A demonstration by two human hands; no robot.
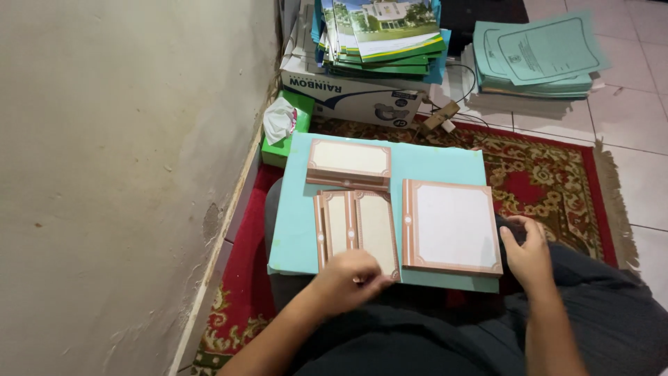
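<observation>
I see a teal board [431, 163] under both sets of fingers. My right hand [529, 254] curls loosely beside the large bordered card [452, 226]; my left hand [350, 278] pinches the narrow folded card [358, 226] at its near edge.

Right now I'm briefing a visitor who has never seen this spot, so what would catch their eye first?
First, the pale turquoise board on the person's lap, bearing three cream cards with brown borders: one at the back, a folded one under the left hand, and a large one beside the right hand. Next, the red patterned rug beneath, and the stacks of green papers and booklets behind.
</observation>
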